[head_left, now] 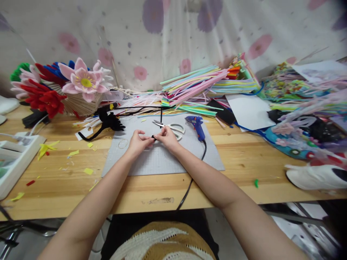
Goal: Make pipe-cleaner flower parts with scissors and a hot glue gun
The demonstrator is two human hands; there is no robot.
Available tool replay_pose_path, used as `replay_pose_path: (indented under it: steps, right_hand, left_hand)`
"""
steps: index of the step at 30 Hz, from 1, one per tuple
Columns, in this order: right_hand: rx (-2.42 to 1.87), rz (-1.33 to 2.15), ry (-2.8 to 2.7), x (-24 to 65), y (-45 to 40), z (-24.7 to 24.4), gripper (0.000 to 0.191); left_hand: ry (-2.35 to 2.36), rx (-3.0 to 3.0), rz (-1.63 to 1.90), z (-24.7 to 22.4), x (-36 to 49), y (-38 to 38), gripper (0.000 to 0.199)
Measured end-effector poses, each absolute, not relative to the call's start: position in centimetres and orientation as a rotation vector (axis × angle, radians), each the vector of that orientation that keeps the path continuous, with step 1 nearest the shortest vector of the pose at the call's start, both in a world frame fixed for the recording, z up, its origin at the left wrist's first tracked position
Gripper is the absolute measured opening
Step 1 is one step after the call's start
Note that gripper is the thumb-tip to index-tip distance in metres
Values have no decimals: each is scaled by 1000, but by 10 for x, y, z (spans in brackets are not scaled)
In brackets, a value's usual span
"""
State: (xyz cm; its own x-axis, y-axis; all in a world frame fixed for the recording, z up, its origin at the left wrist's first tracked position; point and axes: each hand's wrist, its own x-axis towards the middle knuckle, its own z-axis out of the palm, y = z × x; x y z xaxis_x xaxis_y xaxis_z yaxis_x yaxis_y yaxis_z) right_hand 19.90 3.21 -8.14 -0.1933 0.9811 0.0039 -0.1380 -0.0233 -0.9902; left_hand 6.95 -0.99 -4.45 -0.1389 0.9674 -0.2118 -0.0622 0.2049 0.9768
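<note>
My left hand and my right hand meet over a grey board. Between their fingertips is a small black fuzzy piece, pinched from both sides. A black stem stands out beyond my right hand; whether it joins the piece is unclear. Scissors with pale handles lie partly behind my right hand, blades pointing left. To their right rests a blue glue gun. A black fuzzy figure sits left of my left hand.
Pipe-cleaner flowers stand at the back left, and bundles of coloured pipe cleaners at the back. A white power strip lies left. The glue gun's black cord passes under my right forearm. Yellow scraps lie left.
</note>
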Motion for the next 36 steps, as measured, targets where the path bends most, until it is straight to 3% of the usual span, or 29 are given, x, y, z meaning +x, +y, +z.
replay_pose_path:
  steps: [10, 16, 24, 31, 36]
  right_hand:
    - [-996, 1432, -1249, 205, 36, -82, 27]
    - [-1174, 1215, -1279, 217, 47, -84, 15]
    - [-1062, 1144, -1475, 224, 58, -87, 13]
    - [-1150, 1066, -1536, 224, 53, -84, 12]
    - [-1255, 999, -1530, 223, 48, -76, 11]
  left_hand:
    - [1485, 886, 1171, -34, 66, -3, 49]
    - [1693, 1265, 1158, -56, 49, 3, 42]
    - [1830, 1569, 1006, -65, 48, 12, 35]
    - [1751, 1597, 1334, -70, 36, -1, 25]
    - [1688, 1871, 1203, -67, 25, -25, 23]
